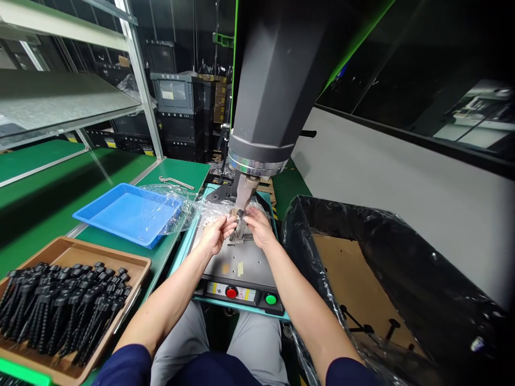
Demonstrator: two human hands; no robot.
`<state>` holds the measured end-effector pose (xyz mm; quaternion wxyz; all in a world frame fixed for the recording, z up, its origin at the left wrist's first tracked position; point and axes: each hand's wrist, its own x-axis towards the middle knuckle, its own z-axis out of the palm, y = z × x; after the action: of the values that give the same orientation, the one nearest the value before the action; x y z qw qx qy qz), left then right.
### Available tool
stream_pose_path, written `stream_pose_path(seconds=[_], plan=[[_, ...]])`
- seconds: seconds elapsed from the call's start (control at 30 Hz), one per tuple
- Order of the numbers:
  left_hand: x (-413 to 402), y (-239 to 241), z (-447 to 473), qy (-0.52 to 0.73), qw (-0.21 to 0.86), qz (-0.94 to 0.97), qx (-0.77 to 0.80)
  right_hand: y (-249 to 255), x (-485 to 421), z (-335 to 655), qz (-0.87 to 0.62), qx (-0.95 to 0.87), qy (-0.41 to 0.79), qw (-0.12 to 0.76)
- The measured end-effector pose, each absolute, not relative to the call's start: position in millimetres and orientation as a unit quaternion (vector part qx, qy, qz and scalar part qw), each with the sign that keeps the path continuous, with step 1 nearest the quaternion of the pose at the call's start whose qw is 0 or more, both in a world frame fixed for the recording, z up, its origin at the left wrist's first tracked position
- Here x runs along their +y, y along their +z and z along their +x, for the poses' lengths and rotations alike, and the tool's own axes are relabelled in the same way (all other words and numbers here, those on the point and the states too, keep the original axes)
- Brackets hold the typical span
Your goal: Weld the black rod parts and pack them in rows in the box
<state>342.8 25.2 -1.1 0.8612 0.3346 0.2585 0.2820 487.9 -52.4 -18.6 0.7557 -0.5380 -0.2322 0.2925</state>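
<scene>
A small black plastic part [240,213] sits at the top of a metal fixture [238,236], right under the tapered metal horn [244,192] of a large press machine. From the left, my left hand [217,233] reaches in with curled fingers close together; what its fingertips hold is too small to make out. My right hand [260,227] comes from the other side, thumb and fingers closed at the black part. Clear plastic film [201,206] lies behind my left hand.
On the left are a blue tray [124,214], a wrench [177,183] and a brown tray [140,261] of black stemmed parts [60,300]. A black-lined bin [300,236] with a few black pieces stands right. Red [231,292] and green [271,299] buttons front the machine base.
</scene>
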Motion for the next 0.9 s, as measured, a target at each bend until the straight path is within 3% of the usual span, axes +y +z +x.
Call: stream_pose_path(seconds=[0.1, 0.23, 0.47, 0.9], plan=[[20.5, -4.5, 344.4, 0.278, 0.854, 0.348, 0.267, -11.2, -58.9, 489.6, -0.477, -0.118, 0.374, 0.787], [15.5, -8.7, 345.0, 0.275, 0.853, 0.349, 0.274, -4.8, -58.2, 492.2, -0.48, 0.044, 0.363, 0.797], [9.1, -14.1, 340.5, 0.287, 0.852, 0.331, 0.286, -14.8, -66.1, 483.8, -0.467, 0.054, 0.317, 0.824], [5.7, -28.1, 340.9, 0.292, 0.85, 0.343, 0.272, -31.8, -75.6, 472.1, -0.433, 0.068, 0.355, 0.826]])
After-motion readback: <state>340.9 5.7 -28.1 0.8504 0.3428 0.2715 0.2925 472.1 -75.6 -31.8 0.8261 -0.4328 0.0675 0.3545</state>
